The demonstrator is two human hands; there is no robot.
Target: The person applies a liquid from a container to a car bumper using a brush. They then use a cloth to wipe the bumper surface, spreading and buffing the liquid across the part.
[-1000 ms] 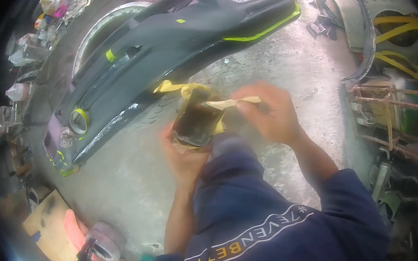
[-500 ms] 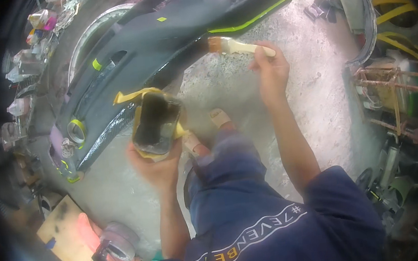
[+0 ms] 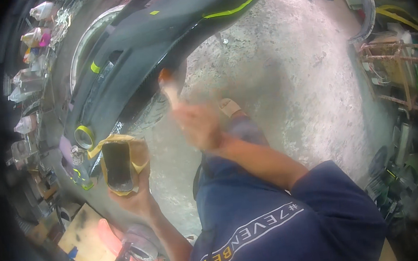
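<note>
My left hand [image 3: 135, 199] grips a rectangular container [image 3: 118, 165] with a dark interior and yellow tape or paper around its rim, low at the centre-left. My right hand [image 3: 198, 124], blurred by motion, holds a pale-handled paintbrush [image 3: 167, 86] with orange-brown bristles. The bristle end is at the lower edge of a long dark grey car bumper [image 3: 126, 73], over its glossy dark strip; whether it touches is unclear. The bumper carries green tape strips and a green tape roll [image 3: 84, 136] at its left end.
Cluttered containers [image 3: 26, 83] line the left. At lower left lie a tan board [image 3: 82, 235] and a pink piece [image 3: 111, 237]. A rusty metal frame [image 3: 400, 80] stands at right, below a pale panel with yellow straps. My feet [image 3: 229, 108] are on the grey concrete floor [image 3: 287, 97].
The brush in my right hand has moved from the container, out to the right, then leftward along the bumper's lower edge. My left hand has carried the container down and to the left.
</note>
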